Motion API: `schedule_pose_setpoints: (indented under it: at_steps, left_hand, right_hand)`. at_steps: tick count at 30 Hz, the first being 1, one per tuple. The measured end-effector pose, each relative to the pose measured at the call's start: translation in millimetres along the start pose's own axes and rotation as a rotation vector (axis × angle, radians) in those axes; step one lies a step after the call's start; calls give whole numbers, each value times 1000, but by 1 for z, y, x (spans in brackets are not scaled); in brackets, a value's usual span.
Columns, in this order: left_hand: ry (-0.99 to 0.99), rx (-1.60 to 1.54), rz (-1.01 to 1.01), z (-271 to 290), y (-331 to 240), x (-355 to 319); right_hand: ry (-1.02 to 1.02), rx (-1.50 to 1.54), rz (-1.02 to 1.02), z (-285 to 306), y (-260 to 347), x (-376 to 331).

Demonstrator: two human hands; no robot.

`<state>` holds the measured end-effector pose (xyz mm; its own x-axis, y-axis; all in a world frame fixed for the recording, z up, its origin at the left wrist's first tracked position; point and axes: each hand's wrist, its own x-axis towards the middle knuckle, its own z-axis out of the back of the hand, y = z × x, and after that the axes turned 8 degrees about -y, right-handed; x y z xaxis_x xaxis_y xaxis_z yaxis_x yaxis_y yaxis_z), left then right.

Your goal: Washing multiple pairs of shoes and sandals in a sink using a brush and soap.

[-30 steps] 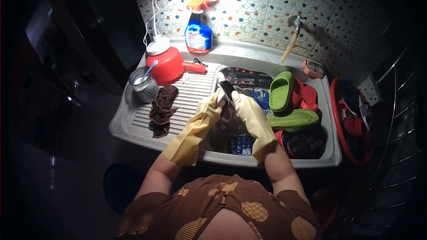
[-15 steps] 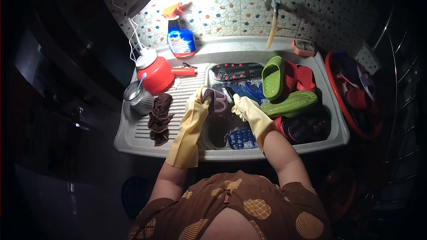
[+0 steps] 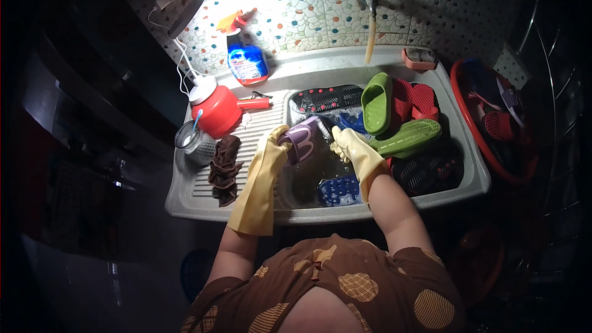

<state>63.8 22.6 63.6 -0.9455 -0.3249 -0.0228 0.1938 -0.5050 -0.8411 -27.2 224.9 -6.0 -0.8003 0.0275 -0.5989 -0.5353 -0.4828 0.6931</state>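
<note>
Your left hand (image 3: 277,139)'s grip is closed on the purple slipper (image 3: 302,142), mid-frame; your right's (image 3: 346,145) on the brush (image 3: 324,128). The slipper seems light, bendy, slippery: best held by its sole.

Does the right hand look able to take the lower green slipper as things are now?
Probably yes: the lower green slipper lies close beside the right hand, nothing visibly between, though that hand holds a brush.

Spray bottle (image 3: 247,65) near a red container (image 3: 216,113); in shadow, perhaps a blue basket (image 3: 193,271).
</note>
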Motion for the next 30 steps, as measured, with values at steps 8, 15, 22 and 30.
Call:
schedule_pose_setpoints:
  at_steps: [8, 15, 22, 30]
  left_hand:
    - [-286, 183, -455, -29, 48, -6]
    - [-338, 205, -621, -22, 56, -10]
    - [-358, 280, -604, -16, 50, -14]
    - [-287, 108, -539, -18, 50, -8]
  right_hand:
    - [-172, -298, 341, -10, 16, -54]
    - [-218, -533, 355, 7, 43, -91]
    - [-166, -611, 478, -17, 46, -100]
    - [-227, -556, 515, -14, 50, -51]
